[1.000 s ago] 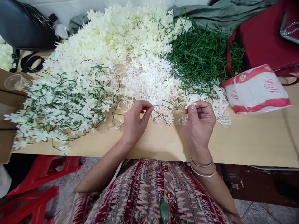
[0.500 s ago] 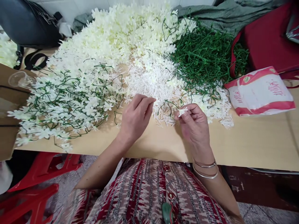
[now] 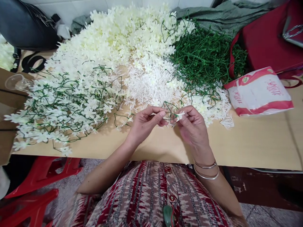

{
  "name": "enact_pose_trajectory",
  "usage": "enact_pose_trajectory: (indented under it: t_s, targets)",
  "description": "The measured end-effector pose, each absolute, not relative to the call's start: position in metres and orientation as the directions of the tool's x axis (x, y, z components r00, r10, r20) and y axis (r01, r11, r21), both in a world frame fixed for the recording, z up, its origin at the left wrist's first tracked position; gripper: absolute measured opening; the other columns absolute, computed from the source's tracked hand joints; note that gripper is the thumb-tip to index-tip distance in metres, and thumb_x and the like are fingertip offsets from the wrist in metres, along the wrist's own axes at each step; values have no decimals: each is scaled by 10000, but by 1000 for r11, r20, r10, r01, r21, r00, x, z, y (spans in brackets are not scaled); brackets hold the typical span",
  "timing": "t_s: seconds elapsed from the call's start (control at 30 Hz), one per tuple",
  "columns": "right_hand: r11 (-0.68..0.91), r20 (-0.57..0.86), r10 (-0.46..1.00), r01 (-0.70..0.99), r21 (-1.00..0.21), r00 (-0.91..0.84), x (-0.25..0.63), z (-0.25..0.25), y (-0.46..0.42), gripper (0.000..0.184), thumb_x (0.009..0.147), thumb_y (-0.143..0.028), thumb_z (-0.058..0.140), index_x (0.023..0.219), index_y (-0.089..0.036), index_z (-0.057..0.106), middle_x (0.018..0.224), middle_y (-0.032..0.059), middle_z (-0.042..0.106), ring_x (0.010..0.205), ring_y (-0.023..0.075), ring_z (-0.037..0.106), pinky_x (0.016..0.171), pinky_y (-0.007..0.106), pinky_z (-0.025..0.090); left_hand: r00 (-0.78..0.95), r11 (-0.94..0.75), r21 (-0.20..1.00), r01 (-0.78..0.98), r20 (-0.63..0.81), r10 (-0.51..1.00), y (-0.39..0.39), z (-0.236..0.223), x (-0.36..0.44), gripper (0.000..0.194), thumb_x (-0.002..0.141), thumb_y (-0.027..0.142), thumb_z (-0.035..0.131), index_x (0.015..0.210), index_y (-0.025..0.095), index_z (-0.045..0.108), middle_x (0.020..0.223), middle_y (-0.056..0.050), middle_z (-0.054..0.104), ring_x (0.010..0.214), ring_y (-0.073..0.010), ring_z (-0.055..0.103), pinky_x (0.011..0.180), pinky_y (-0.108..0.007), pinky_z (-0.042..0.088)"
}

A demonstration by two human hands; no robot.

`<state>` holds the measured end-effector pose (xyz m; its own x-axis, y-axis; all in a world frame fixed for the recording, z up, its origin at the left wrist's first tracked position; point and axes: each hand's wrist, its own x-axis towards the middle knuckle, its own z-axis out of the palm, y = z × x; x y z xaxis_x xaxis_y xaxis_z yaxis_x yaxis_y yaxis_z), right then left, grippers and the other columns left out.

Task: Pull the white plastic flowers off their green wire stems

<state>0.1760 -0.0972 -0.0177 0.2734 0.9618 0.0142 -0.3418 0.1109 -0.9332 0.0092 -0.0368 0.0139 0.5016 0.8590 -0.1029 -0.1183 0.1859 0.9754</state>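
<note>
My left hand (image 3: 145, 123) pinches a thin green wire stem (image 3: 168, 111) between thumb and fingers, just above the table's front part. My right hand (image 3: 192, 125) faces it, fingers closed on a small white plastic flower (image 3: 180, 115) held at the stem's end. The two hands almost touch. Behind them lies a heap of white spiky flower centres (image 3: 153, 82). Further back rises a big pile of cream flower heads (image 3: 123, 34). Finished stems with flowers (image 3: 61, 107) lie spread to the left. Bare green stems (image 3: 203, 56) are piled at the right.
The light wooden tabletop (image 3: 255, 142) holds a red-and-white plastic pack (image 3: 259, 91) at the right. A red bag (image 3: 267, 37) and grey-green cloth (image 3: 224, 14) lie behind. A black bag (image 3: 26, 25) and a clear cup (image 3: 16, 82) are at the left. Red stools (image 3: 40, 179) stand below.
My right hand picked a white flower from the pile and came left with it. My left hand drew back from the pile, and both hands met over the table.
</note>
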Motion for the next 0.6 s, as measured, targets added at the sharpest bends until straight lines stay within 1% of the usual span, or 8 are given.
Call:
enact_pose_trajectory:
  t_s: [0.07, 0.13, 0.17, 0.23, 0.3, 0.37, 0.5, 0.6]
  targets:
    - [98, 20, 975, -349, -932, 220, 174, -17, -99, 287, 786, -480, 859, 854, -274, 670, 737, -46, 691, 609, 123, 636, 593, 287, 535, 513, 191, 976, -108, -110, 851, -38, 15, 12, 381, 824, 555, 817, 845, 189, 713, 727, 4, 711, 595, -95, 652, 598, -231, 558]
    - [100, 33, 982, -367, -925, 184, 172, -17, -99, 250, 806, -443, 854, 850, -274, 676, 723, -52, 686, 593, 114, 631, 594, 281, 537, 503, 165, 981, -101, -93, 860, -37, 16, 13, 393, 821, 558, 819, 798, 187, 694, 730, 2, 700, 617, -95, 634, 606, -230, 546]
    - [102, 37, 984, -375, -921, 175, 171, -16, -99, 239, 813, -432, 851, 850, -274, 676, 721, -53, 688, 588, 111, 627, 602, 283, 542, 491, 147, 984, -101, -79, 868, -36, 16, 12, 383, 829, 550, 814, 800, 188, 693, 733, 3, 693, 631, -95, 629, 617, -231, 545]
    - [107, 39, 982, -379, -919, 184, 171, -15, -99, 243, 816, -434, 848, 849, -270, 671, 728, -49, 692, 595, 114, 621, 624, 296, 556, 465, 120, 987, -109, -56, 883, -34, 15, 11, 339, 862, 527, 789, 862, 197, 710, 722, 15, 663, 626, -90, 603, 618, -233, 535]
    - [125, 43, 974, -369, -921, 224, 172, -14, -98, 267, 805, -453, 852, 848, -267, 663, 722, -46, 676, 619, 122, 615, 630, 300, 557, 462, 117, 986, -117, -50, 885, -32, 13, 9, 306, 899, 511, 754, 956, 211, 726, 694, 30, 624, 585, -82, 561, 587, -232, 515]
    - [143, 48, 964, -358, -923, 261, 173, -14, -97, 288, 796, -470, 855, 852, -268, 656, 701, -50, 643, 636, 126, 605, 632, 297, 552, 476, 111, 987, -114, -44, 878, -32, 10, 8, 296, 921, 504, 730, 1003, 219, 727, 674, 38, 597, 561, -80, 532, 563, -231, 495]
    - [119, 25, 961, -331, -936, 274, 173, -15, -97, 318, 788, -511, 845, 860, -272, 648, 715, -45, 645, 631, 129, 597, 635, 305, 555, 504, 59, 995, -85, -9, 864, -35, 6, 10, 291, 927, 509, 719, 963, 221, 711, 662, 43, 585, 556, -85, 525, 546, -236, 473]
    - [110, 15, 960, -328, -938, 279, 171, -17, -98, 311, 778, -496, 855, 856, -271, 655, 735, -43, 665, 613, 122, 597, 614, 296, 546, 483, -14, 998, -66, 44, 875, -38, 6, 13, 327, 896, 531, 753, 874, 208, 707, 720, 13, 648, 618, -97, 559, 581, -247, 482]
